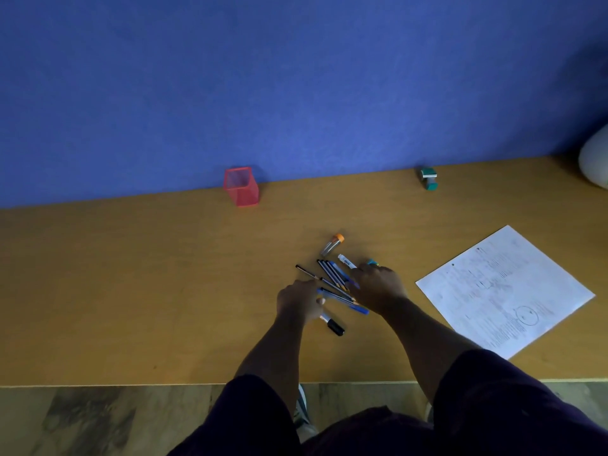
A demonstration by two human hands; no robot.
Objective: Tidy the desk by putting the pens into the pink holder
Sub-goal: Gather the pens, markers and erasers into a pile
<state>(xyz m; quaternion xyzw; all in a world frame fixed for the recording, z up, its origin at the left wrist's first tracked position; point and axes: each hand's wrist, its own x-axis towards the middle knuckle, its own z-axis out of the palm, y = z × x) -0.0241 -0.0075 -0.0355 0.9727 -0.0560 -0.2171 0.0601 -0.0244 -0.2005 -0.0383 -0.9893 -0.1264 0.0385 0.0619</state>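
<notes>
A pile of several pens and markers lies in the middle of the wooden desk. My left hand rests on the pile's left side, fingers curled over the pen ends. My right hand covers the pile's right side, fingers bent down on the pens. A marker with a black cap sticks out below my left hand. A grey marker with an orange cap lies just beyond the pile. The pink mesh holder stands upright by the blue wall, far to the back left and apart from both hands.
A printed sheet of paper lies on the desk to the right. A small green and white object sits at the back right near the wall. A pale rounded object is at the right edge. The desk's front edge is below my arms.
</notes>
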